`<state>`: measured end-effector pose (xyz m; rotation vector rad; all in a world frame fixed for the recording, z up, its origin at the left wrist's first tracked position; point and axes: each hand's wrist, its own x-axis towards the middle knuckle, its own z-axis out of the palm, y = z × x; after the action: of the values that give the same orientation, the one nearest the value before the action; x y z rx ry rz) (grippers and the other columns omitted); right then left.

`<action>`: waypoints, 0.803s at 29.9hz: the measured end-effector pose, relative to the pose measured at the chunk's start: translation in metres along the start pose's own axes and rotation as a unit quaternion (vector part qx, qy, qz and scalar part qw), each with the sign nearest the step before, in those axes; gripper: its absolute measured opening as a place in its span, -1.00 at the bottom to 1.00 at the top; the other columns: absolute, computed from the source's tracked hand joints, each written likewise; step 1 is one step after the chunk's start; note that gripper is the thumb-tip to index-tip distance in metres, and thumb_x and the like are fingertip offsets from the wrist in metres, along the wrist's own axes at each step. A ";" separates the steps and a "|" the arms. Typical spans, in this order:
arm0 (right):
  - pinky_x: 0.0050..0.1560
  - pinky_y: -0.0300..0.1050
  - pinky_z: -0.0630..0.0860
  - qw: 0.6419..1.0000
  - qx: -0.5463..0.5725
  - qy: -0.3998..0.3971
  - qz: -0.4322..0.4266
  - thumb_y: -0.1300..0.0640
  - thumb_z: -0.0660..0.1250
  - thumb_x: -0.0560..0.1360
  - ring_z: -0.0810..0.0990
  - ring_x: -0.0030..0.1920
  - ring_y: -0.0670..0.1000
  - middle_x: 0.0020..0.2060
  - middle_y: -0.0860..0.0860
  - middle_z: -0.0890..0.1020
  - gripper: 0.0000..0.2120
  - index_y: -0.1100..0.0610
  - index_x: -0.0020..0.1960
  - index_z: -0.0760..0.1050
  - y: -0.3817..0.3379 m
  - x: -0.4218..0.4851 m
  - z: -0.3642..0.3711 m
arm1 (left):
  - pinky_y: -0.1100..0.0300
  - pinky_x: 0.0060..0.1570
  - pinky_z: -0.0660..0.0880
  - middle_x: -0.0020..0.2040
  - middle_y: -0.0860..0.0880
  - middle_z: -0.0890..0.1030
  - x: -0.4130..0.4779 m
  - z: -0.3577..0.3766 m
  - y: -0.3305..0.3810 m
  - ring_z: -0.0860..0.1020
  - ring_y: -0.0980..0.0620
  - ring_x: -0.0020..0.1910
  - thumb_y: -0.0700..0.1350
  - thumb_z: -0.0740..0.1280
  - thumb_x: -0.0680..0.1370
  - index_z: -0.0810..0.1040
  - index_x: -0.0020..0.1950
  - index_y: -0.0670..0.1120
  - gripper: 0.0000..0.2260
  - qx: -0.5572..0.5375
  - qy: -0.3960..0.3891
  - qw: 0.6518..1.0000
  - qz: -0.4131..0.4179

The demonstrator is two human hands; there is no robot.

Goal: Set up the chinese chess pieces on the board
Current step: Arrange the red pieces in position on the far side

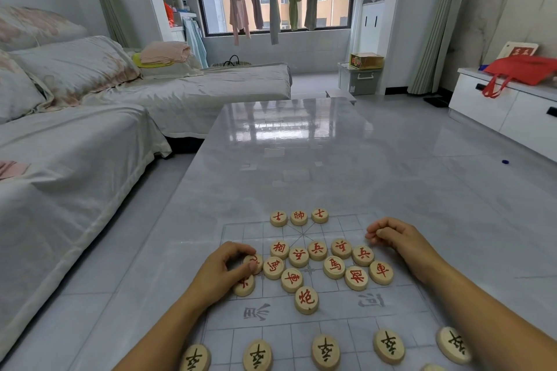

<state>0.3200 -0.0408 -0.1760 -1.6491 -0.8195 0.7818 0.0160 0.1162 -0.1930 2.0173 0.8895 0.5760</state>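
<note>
Nearest, at 6 o'clock: five black-lettered pieces [325, 352] in a row along the board [331, 307], characters unclear. Past them, river writing, one character reading 河. Beyond, at 12 o'clock, loose red pieces [319, 265] heaped between the hands: 炮, 車, 馬, 兵, 相. Left hand [223, 271] at 10 o'clock, pinched shut on a red piece [254, 262], nearer the heap. Right hand [394, 238] at 2 o'clock, curled; contents not discernible. Farthest, on the back rank: 士 帥 士 [299, 217], on the surface [301, 159].
</note>
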 end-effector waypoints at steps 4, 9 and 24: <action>-0.05 -0.16 0.49 1.000 -0.009 0.000 -0.004 0.38 0.14 0.49 0.56 -0.18 0.05 -0.23 0.13 0.63 -0.78 0.22 -0.16 0.55 -0.001 -0.001 0.001 | 0.32 0.00 0.46 0.06 0.05 0.53 0.019 0.008 0.022 0.51 0.12 0.04 -0.02 0.39 0.46 0.50 0.09 0.09 -0.78 0.073 -0.006 0.997 -0.035; -0.04 -0.13 0.48 0.999 -0.049 -0.008 -0.020 0.39 0.18 0.48 0.58 -0.13 0.06 -0.21 0.11 0.64 -0.79 0.19 -0.16 0.54 -0.002 -0.003 0.003 | 0.03 0.25 0.35 0.18 0.03 0.47 0.046 0.038 0.050 0.46 0.01 0.19 0.09 0.36 0.46 0.43 0.29 0.06 -0.58 0.255 -0.038 0.963 -0.072; 0.11 -0.28 0.15 0.795 -0.543 -0.155 -0.221 -0.27 0.24 0.36 0.22 0.11 -0.15 0.07 -0.19 0.29 -0.56 -0.16 0.19 0.42 -0.013 -0.036 0.015 | -0.02 0.16 0.46 0.00 -0.01 0.53 0.061 0.009 0.016 0.51 -0.02 0.00 -0.02 0.44 0.41 0.49 0.09 -0.06 -0.70 0.134 0.126 0.975 -0.128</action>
<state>0.2861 -0.0602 -0.1633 -2.1577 -2.0725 0.1885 0.0671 0.1515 -0.1802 2.0483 1.4223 0.5986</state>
